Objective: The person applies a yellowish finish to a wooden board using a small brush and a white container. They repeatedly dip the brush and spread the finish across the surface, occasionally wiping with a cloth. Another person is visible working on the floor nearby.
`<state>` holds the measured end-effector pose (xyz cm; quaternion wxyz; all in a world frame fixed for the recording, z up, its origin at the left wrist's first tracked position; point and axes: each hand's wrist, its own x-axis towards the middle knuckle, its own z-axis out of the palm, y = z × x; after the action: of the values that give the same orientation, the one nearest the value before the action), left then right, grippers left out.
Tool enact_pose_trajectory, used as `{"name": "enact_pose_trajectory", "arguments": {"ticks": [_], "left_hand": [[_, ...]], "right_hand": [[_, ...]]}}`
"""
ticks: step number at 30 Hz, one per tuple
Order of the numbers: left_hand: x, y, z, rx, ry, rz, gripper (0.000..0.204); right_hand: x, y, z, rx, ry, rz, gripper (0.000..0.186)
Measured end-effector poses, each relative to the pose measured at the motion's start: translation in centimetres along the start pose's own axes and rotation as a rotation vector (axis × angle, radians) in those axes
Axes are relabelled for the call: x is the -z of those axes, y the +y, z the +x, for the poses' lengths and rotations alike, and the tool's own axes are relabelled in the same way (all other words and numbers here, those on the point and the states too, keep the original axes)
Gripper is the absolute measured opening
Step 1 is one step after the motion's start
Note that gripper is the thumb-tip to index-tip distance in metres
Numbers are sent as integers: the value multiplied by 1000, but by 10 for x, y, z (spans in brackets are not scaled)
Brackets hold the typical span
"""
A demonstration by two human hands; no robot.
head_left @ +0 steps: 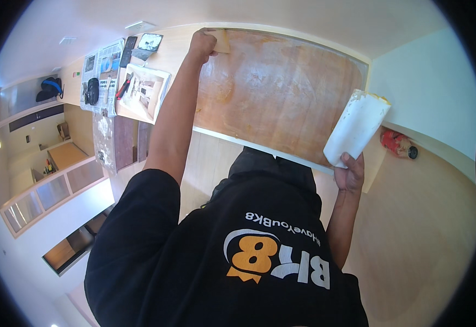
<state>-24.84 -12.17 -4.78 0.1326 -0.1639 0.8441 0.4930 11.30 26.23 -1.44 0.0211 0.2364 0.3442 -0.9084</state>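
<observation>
My left hand (201,44) is closed on a flat tan spreader (222,41), pressed to the far left corner of a brown panel (276,87). Wet-looking streaks and yellowish smears cover the panel's surface. In my right hand (350,172) is a white plastic container (357,126), gripped by its lower end. It tilts over the panel's right side, and yellow, glue-like residue clings to its ragged upper rim. My fingers hide part of the container's bottom, and I cannot see inside it.
Left of the panel lie newspaper sheets (102,65), a magazine (149,103), a red-and-black hand tool (124,87) and a dark flat blade (143,53). On the right ledge, a red can (397,144) lies on its side. A pale wall (423,82) borders the panel's right.
</observation>
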Motion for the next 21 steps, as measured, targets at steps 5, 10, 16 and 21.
{"name": "enact_pose_trajectory", "arguments": {"ticks": [5,10,16,21], "left_hand": [[-27,-1,-25,-13,-20,-59,47],[-49,1,-54,-11,-125,-346,41],[5,-40,-69,-4,105,-461,39],[46,-58,-25,21,160,-253,32]], "right_hand": [[0,2,1,-3,19,30,72],[1,1,1,30,19,17,73],[4,-4,3,26,21,4,79],[-3,-7,4,-24,-8,-33,80]]}}
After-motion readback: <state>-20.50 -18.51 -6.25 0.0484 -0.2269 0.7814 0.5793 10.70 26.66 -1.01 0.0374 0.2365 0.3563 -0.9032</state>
